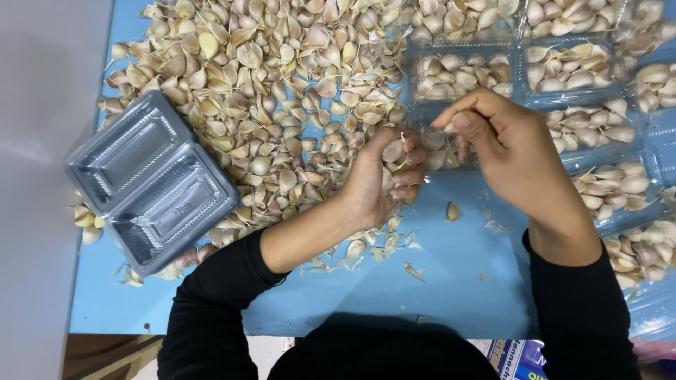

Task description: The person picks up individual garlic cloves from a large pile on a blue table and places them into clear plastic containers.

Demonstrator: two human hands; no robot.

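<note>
A big heap of garlic cloves (267,91) covers the blue table (436,281). My left hand (384,179) is cupped at the heap's right edge, holding a handful of garlic cloves (396,151). My right hand (503,144) hovers just right of it, thumb and fingers pinched together over a clear plastic tray (451,158) with cloves in it. Whether a clove sits in the pinch is hidden.
An open, empty grey clamshell box (148,179) lies at the left on the heap's edge. Several clear trays filled with cloves (570,70) line the top right and right side. Loose skins and a few cloves (453,211) lie in front of my hands.
</note>
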